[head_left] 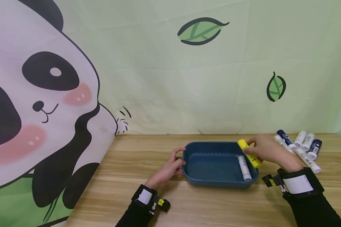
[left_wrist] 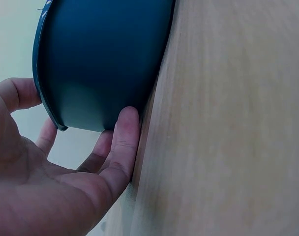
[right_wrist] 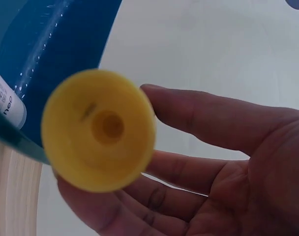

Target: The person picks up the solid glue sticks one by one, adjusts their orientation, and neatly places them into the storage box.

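In the head view my right hand [head_left: 265, 149] pinches a yellow glue stick [head_left: 248, 153] between thumb and fingers, tilted over the right end of a blue plastic tray [head_left: 220, 183]. The right wrist view shows its round hollow end [right_wrist: 98, 130] close up. One white glue stick [head_left: 244, 168] lies inside the tray near the right wall. My left hand [head_left: 169, 167] holds the tray's left end. In the left wrist view its bent fingers [left_wrist: 125, 142] rest against the end wall [left_wrist: 105, 64] and at the rim.
Right of the tray, several white and dark blue glue sticks [head_left: 307, 157] lie in a loose pile on the wooden table [head_left: 216, 205]. Behind the table hangs a pale green cloth [head_left: 159, 78] printed with a panda and leaves.
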{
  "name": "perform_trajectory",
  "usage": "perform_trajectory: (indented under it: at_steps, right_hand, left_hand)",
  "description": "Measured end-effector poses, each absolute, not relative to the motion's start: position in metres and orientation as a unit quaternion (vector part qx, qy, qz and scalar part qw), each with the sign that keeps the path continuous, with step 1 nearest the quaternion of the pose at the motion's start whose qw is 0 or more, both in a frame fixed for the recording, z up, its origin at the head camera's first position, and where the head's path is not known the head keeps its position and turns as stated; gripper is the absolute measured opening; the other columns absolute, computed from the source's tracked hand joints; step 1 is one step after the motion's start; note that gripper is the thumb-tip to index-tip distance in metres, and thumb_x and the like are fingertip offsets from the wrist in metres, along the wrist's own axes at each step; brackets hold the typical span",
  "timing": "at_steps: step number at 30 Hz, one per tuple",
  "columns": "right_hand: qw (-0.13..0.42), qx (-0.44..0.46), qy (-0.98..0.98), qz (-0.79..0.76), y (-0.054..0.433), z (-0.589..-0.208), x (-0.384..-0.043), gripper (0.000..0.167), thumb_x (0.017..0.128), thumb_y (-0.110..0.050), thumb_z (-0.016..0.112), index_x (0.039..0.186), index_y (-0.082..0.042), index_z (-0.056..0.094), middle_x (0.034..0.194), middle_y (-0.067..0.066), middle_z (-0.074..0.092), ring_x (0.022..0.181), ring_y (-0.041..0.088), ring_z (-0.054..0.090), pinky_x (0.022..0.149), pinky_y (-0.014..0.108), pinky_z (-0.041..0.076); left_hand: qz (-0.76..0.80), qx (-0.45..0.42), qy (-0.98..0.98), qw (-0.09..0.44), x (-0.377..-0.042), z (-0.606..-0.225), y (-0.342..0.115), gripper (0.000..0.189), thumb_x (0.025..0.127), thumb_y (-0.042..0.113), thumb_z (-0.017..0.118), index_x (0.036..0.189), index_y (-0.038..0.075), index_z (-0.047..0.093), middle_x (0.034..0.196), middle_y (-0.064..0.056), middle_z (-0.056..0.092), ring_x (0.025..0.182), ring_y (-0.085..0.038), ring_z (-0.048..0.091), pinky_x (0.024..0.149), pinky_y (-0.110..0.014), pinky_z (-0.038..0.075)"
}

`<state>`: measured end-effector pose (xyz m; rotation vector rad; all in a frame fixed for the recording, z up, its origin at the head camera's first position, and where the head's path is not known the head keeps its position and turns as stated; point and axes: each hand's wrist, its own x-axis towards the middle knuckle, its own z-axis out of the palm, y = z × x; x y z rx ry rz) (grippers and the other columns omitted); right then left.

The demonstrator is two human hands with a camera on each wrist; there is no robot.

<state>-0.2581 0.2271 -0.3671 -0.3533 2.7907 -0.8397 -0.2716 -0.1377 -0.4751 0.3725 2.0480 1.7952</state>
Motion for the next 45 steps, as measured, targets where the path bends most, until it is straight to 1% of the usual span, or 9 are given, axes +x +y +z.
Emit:
perform_trajectory:
  at_steps: [4, 10, 14, 19, 23, 26, 33, 38, 45]
  right_hand:
    - [0.1, -0.12, 0.947, -0.282, 0.226, -0.367, -0.258, 0.046, 0.099, -0.016, 0.068, 0.128, 0.018, 0.06, 0.09, 0.016, 0.067, 0.064, 0.017, 0.062, 0.059, 0.034, 0.057]
    - [0.096, -0.124, 0.947, -0.28, 0.224, -0.369, -0.257, 0.046, 0.098, -0.018, 0.069, 0.128, 0.017, 0.061, 0.084, 0.011, 0.066, 0.062, 0.018, 0.06, 0.058, 0.033, 0.055]
    - [0.105, -0.131, 0.944, -0.284, 0.221, -0.37, -0.257, 0.044, 0.099, -0.018, 0.069, 0.127, 0.016, 0.062, 0.087, 0.011, 0.066, 0.064, 0.018, 0.06, 0.059, 0.034, 0.055]
    - [0.122, -0.134, 0.944, -0.276, 0.216, -0.371, -0.257, 0.044, 0.099, -0.02, 0.068, 0.126, 0.014, 0.062, 0.085, 0.009, 0.063, 0.062, 0.018, 0.058, 0.059, 0.033, 0.053]
    - [0.128, -0.131, 0.944, -0.275, 0.212, -0.371, -0.256, 0.047, 0.099, -0.02, 0.068, 0.127, 0.017, 0.06, 0.09, 0.013, 0.064, 0.063, 0.018, 0.058, 0.06, 0.033, 0.054]
    - [0.13, -0.13, 0.942, -0.279, 0.211, -0.371, -0.255, 0.046, 0.099, -0.018, 0.068, 0.126, 0.018, 0.06, 0.091, 0.013, 0.064, 0.062, 0.018, 0.058, 0.059, 0.032, 0.054]
    - [0.142, -0.143, 0.937, -0.285, 0.206, -0.372, -0.254, 0.047, 0.1, -0.019, 0.067, 0.127, 0.018, 0.059, 0.071, 0.004, 0.058, 0.055, 0.016, 0.052, 0.055, 0.029, 0.046]
    - [0.146, -0.14, 0.937, -0.284, 0.206, -0.375, -0.254, 0.046, 0.1, -0.018, 0.067, 0.127, 0.019, 0.059, 0.071, 0.004, 0.059, 0.054, 0.016, 0.052, 0.055, 0.029, 0.047]
    - [0.163, -0.142, 0.938, -0.272, 0.202, -0.375, -0.255, 0.044, 0.099, -0.016, 0.069, 0.125, 0.018, 0.059, 0.067, 0.004, 0.057, 0.051, 0.014, 0.052, 0.054, 0.028, 0.049]
  left_hand:
    - [0.642, 0.132, 0.73, 0.195, -0.271, -0.476, -0.138, 0.057, 0.102, 0.017, 0.045, 0.156, 0.022, 0.028, 0.143, -0.024, 0.041, 0.103, -0.024, 0.06, 0.093, -0.036, 0.058]
    - [0.641, 0.132, 0.73, 0.195, -0.271, -0.476, -0.139, 0.057, 0.102, 0.018, 0.044, 0.156, 0.023, 0.028, 0.143, -0.024, 0.042, 0.102, -0.024, 0.06, 0.093, -0.036, 0.058]
    - [0.642, 0.131, 0.729, 0.197, -0.271, -0.476, -0.139, 0.057, 0.102, 0.017, 0.044, 0.156, 0.023, 0.028, 0.144, -0.024, 0.041, 0.102, -0.024, 0.06, 0.094, -0.036, 0.057]
    - [0.642, 0.13, 0.73, 0.197, -0.27, -0.476, -0.139, 0.057, 0.102, 0.017, 0.045, 0.156, 0.023, 0.028, 0.145, -0.024, 0.04, 0.103, -0.024, 0.061, 0.094, -0.037, 0.057]
    - [0.642, 0.13, 0.729, 0.198, -0.27, -0.476, -0.139, 0.057, 0.102, 0.018, 0.045, 0.156, 0.023, 0.028, 0.145, -0.024, 0.041, 0.104, -0.025, 0.061, 0.095, -0.038, 0.057]
    - [0.641, 0.131, 0.73, 0.198, -0.27, -0.476, -0.139, 0.057, 0.102, 0.018, 0.045, 0.156, 0.023, 0.028, 0.145, -0.024, 0.041, 0.104, -0.025, 0.06, 0.095, -0.038, 0.057]
    - [0.639, 0.131, 0.732, 0.194, -0.27, -0.474, -0.14, 0.057, 0.102, 0.018, 0.046, 0.156, 0.023, 0.028, 0.145, -0.023, 0.041, 0.103, -0.024, 0.06, 0.095, -0.037, 0.057]
    - [0.637, 0.13, 0.733, 0.197, -0.27, -0.473, -0.139, 0.056, 0.103, 0.018, 0.045, 0.156, 0.023, 0.029, 0.145, -0.023, 0.041, 0.104, -0.024, 0.06, 0.096, -0.038, 0.057]
    - [0.638, 0.13, 0.734, 0.194, -0.27, -0.473, -0.138, 0.056, 0.103, 0.019, 0.046, 0.156, 0.024, 0.029, 0.145, -0.023, 0.042, 0.104, -0.025, 0.061, 0.095, -0.037, 0.057]
